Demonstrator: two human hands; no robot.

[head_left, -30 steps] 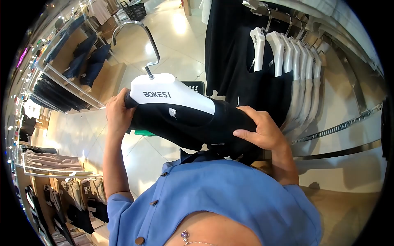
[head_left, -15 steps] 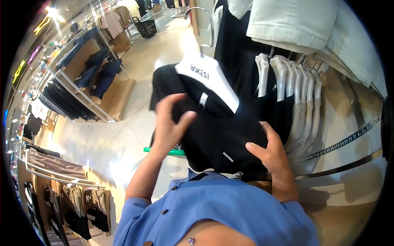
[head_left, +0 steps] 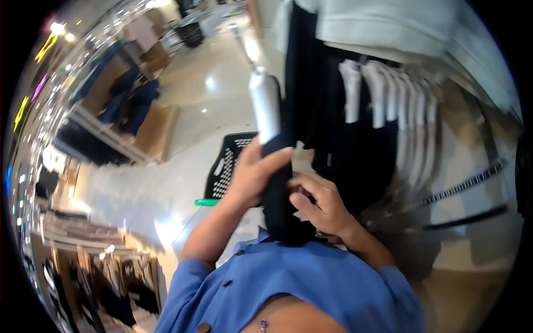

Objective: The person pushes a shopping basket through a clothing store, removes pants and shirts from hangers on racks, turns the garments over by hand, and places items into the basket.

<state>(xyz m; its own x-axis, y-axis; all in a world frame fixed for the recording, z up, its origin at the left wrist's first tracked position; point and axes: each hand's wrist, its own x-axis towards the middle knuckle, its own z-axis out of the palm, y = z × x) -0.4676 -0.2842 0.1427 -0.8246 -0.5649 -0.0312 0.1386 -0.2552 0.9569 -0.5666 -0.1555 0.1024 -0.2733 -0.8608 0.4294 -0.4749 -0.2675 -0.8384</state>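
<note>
A black top (head_left: 277,191) hangs on a white hanger (head_left: 262,105) with a metal hook, turned edge-on in front of my chest. My left hand (head_left: 252,172) is closed around its upper part just below the hanger, the thumb across the cloth. At the right side of the top, my right hand (head_left: 325,205) has its fingers loosely bent, with a gap between thumb and forefinger. Whether its fingertips touch the cloth is hard to tell.
On the right, more black tops (head_left: 355,161) hang on a rack of several white hangers (head_left: 388,100), below folded white garments (head_left: 383,25). A black basket (head_left: 222,172) with a green handle (head_left: 206,202) stands beyond my left forearm. Clothing shelves (head_left: 158,130) line the left.
The top has swung from facing me to edge-on, and its hanger has tipped left. My left hand has moved right and closed on it. My right hand has moved left, off the cloth's front.
</note>
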